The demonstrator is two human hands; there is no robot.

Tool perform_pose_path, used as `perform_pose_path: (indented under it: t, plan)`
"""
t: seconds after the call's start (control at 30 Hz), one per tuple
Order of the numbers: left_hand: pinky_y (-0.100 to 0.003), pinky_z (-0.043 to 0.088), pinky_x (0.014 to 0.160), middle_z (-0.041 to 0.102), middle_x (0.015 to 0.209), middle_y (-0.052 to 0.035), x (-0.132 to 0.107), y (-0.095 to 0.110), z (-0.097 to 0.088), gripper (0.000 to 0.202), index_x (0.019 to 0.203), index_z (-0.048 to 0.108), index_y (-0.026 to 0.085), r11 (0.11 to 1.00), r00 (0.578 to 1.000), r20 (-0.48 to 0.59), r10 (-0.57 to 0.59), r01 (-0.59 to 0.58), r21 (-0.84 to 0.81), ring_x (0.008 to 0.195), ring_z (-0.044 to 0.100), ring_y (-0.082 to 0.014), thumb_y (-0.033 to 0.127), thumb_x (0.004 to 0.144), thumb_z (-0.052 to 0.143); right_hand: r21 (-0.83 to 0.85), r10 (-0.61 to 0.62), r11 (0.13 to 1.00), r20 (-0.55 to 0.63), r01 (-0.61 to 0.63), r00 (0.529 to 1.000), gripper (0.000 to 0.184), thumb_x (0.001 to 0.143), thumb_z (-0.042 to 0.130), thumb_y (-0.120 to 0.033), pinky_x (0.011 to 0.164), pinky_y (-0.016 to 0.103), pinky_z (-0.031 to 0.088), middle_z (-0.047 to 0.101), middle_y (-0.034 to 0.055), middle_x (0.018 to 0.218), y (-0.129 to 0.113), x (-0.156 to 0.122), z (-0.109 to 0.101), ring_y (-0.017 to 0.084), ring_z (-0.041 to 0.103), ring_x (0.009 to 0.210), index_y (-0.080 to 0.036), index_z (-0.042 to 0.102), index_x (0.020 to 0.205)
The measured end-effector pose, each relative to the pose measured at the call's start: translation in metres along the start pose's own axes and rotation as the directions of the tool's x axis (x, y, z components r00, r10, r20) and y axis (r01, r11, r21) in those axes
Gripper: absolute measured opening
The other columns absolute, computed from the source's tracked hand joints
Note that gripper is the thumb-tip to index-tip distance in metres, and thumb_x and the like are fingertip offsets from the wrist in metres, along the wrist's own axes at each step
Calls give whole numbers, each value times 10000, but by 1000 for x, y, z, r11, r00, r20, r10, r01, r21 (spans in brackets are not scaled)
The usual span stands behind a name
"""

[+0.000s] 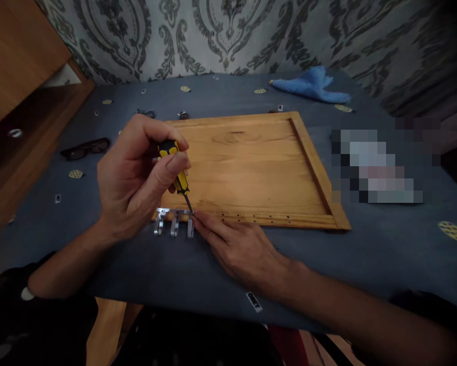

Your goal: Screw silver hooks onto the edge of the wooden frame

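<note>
My left hand is closed around the handle of a yellow and black screwdriver, which slants down to the right. Its tip meets the right end of a metal hook rail with three hooks hanging off the front. This rail lies along the near edge of a framed wooden board, towards its left corner. My right hand has its fingertips pressed together on the rail's right end, beside the screwdriver tip. Any screw under the tip is too small to make out.
Dark-rimmed glasses lie to the left, near a wooden cabinet. A blue cloth rests at the back right. Small dark items sit behind the board. A blurred-out object is at the right. Small holes dot the board's near edge.
</note>
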State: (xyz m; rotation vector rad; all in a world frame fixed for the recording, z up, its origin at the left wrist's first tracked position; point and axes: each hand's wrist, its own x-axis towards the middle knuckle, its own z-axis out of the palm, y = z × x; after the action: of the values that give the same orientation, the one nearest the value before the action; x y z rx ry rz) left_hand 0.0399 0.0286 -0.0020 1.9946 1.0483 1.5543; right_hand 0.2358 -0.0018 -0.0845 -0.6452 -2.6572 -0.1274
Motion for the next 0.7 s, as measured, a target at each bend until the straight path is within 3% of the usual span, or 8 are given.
perform_pose_path:
  t: [0.27,0.43,0.6,0.7]
  plan:
    - [-252,485,611,629,866,-13,-2,-1,-1,149,1005,679,240,997,999,1,38,-38,67,711,594,-99,358,939,616,-6,4,1000,34,-3,999,463,913,389,-13,686,348,611,626,177,1361,0,0,0,201,682,865,-36,578,1335]
    - [-244,496,592,609,889,-20,-1,-5,-2,155,1058,662,275,985,993,31,116,-118,126,749,604,-116,351,955,576,-5,1,1000,18,-1,1000,453,907,405,-24,665,332,603,623,163,1370,0,0,-1,201,688,883,-42,592,1319]
    - [-204,438,492,593,883,-6,1,-6,-6,289,1085,666,312,958,977,76,198,-209,196,760,570,-128,313,812,762,-1,-3,1000,11,3,1000,423,898,460,-33,642,331,594,642,185,1333,1,1,-1,197,696,820,-27,599,1297]
    - [-199,469,522,614,907,-1,2,-5,-6,356,1107,677,318,963,980,63,191,-199,180,782,589,-122,247,779,795,-2,4,1000,18,-4,1000,424,914,430,-40,644,315,591,645,178,1332,1,1,0,190,698,836,-39,599,1304]
